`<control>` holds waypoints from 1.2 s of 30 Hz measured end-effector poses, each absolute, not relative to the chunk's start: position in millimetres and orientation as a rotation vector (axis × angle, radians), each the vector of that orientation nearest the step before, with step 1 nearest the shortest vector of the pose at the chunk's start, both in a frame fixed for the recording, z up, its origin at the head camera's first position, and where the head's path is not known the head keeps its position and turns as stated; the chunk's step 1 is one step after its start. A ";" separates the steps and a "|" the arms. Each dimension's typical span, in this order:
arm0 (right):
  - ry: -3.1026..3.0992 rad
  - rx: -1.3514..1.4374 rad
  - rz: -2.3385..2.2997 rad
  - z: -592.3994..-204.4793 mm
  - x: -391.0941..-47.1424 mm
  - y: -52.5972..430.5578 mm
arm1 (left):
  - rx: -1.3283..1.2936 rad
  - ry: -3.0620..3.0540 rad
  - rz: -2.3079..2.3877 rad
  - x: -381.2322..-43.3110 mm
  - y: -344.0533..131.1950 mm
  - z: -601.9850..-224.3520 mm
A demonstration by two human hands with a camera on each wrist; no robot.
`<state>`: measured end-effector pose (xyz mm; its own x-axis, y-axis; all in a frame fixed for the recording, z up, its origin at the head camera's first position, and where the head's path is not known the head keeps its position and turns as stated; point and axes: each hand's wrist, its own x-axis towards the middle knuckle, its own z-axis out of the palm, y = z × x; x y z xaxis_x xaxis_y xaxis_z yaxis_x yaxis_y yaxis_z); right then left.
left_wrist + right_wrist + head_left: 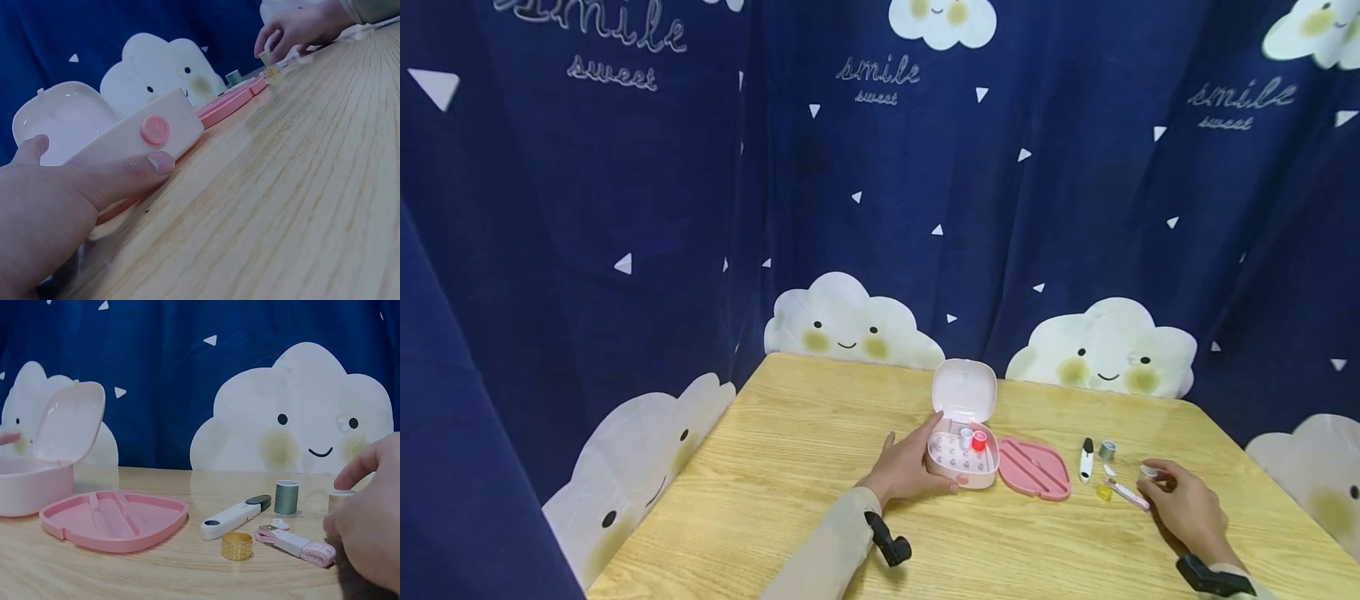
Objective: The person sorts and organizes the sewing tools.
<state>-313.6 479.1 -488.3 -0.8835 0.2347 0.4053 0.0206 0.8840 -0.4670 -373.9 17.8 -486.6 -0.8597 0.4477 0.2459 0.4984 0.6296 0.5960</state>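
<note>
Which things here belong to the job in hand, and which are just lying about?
In the job, judging by the hands:
- pink box, gripped by the left hand
- pale spool, pinched by the right hand
- red spool and white spool, in the box

Lying about, untouched:
- pink tray
- green spool
- black-tipped white tool
- gold ring
- folded measuring tape

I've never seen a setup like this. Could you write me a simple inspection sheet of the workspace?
Surface: wood-grain table.
Job's things: open pink box, holding a white spool and a red spool; pink tray beside it; farther right, a black-tipped white tool, green spool, gold-colored ring and folded tape.
Clutter: nothing seen.
Grippers: bare hands; left hand holds the pink box, right hand has fingers around a pale spool.
Cables: nothing seen.
Surroundings: blue curtain with smiling clouds.
</note>
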 end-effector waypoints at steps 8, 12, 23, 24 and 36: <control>-2.570 -0.103 0.667 -480.1 -313.9 480.9 | -0.804 -2.766 -1.053 -375.0 17.7 -485.8; -2.552 -0.099 0.658 -478.0 -315.6 480.2 | -0.800 -2.765 -1.054 -375.2 17.7 -485.6; -2.534 -0.081 0.659 -473.5 -317.8 472.9 | -0.804 -2.772 -1.052 -373.9 17.8 -486.9; -2.537 -0.081 0.664 -472.6 -318.0 472.0 | -0.805 -2.771 -1.048 -374.3 17.9 -487.0; -2.548 -0.048 0.674 -462.6 -321.0 456.4 | -0.800 -2.780 -1.032 -374.6 18.1 -486.4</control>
<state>-321.0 456.4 -462.6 -0.8745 0.1567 0.4589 -0.0908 0.8767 -0.4724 -374.6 18.1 -486.4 -0.8619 0.4474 0.2386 0.4947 0.6387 0.5894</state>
